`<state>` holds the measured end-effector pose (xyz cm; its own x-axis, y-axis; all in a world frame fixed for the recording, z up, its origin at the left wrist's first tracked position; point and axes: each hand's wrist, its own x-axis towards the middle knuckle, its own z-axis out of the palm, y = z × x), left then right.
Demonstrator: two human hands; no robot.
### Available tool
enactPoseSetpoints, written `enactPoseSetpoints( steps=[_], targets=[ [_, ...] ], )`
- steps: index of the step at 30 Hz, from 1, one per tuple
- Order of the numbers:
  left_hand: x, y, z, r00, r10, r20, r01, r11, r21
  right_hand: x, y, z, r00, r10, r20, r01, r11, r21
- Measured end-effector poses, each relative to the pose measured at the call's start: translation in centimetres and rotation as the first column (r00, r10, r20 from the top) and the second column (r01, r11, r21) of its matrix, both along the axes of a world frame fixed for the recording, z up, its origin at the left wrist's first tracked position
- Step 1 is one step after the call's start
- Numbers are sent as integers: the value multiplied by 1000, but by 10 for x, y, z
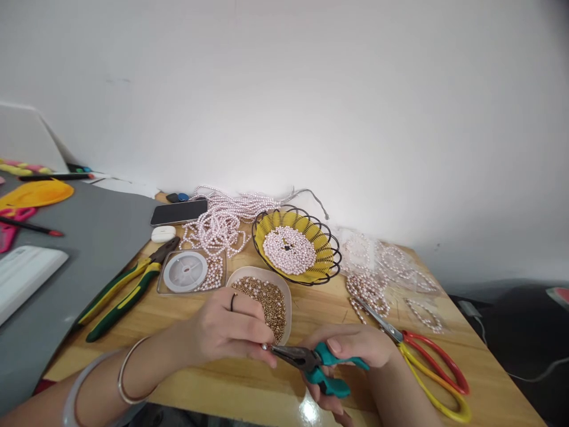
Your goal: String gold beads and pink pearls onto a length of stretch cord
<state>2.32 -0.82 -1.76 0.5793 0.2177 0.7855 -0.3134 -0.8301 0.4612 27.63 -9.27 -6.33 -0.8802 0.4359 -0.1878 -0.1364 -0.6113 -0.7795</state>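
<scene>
My left hand [237,326] pinches a small shiny bead [265,346] between thumb and fingertips, low in the head view. Wrapped round the teal handles of needle-nose pliers [326,369] is my right hand [355,350]. The pliers' dark tips point left and meet the bead; whether they grip it or a wire at it is too small to tell. Just beyond my left fingers stands a pale dish [288,290] of gold beads [273,305] with a few pink ones among them, partly hidden by the hand.
Behind the dish sits a yellow-black basket [326,240] of pink beads. Strung beads [217,228], a phone [180,212], a spool box [184,271] and green-yellow pliers [128,290] lie left. On the right are scissors [427,359] and bagged bracelets [391,261]. A wall [311,107] rises behind.
</scene>
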Motion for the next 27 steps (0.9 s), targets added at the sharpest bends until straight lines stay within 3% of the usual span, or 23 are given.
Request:
enactPoseSetpoints(
  steps=[14, 22, 27],
  targets=[
    [2, -2, 1, 999, -32, 32, 33, 999, -43, -1, 2, 11, 998, -50, 40, 47, 997, 58],
    [0, -2, -1, 999, -50, -12, 49, 998, -39, -2, -2, 3, 998, -60, -15, 60, 997, -52],
    [0, -2, 1, 999, -45, 8, 45, 998, -48, 1, -3, 3, 999, -36, -6, 36, 999, -39]
  ],
)
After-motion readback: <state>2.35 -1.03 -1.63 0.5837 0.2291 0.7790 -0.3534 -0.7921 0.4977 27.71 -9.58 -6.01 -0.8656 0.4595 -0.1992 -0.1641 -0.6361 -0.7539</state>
